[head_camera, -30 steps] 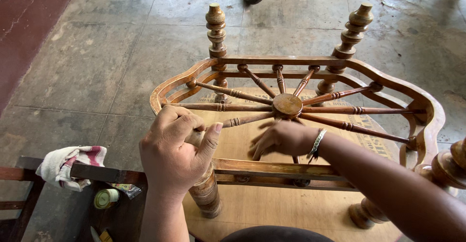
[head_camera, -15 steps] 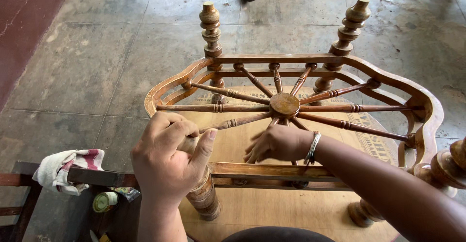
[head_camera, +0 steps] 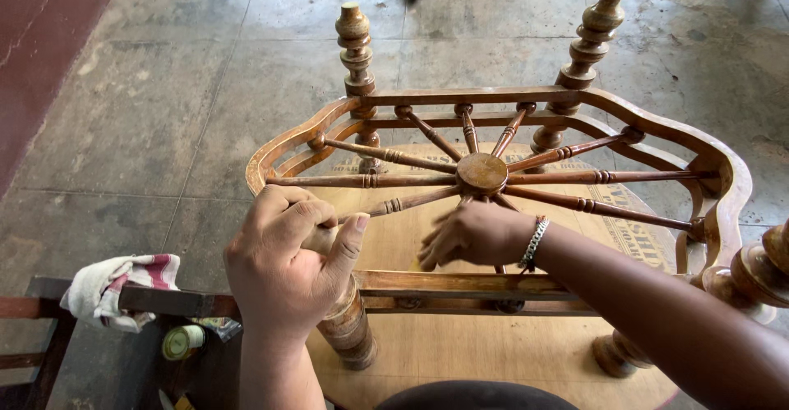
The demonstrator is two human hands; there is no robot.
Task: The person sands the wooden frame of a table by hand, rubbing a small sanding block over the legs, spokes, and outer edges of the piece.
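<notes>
Since a second ago the right hand [head_camera: 475, 236] has shifted a little along the near spokes under the round hub [head_camera: 482, 172], while the left hand [head_camera: 289, 260] keeps its hold. That left hand is closed in a fist around the top of the near-left turned leg [head_camera: 348, 328] of the upturned wooden table [head_camera: 723, 172], thumb pressed up against the knob. The right hand's fingers are curled loosely down onto a spoke near the hub; whether they pinch anything I cannot tell. A silver bracelet [head_camera: 533, 243] sits on that wrist. The table rests legs-up on a round wooden board [head_camera: 460, 352]. At the bench's left edge lie a red-and-white cloth [head_camera: 115, 288] and, below it, a small tin [head_camera: 182, 341].
</notes>
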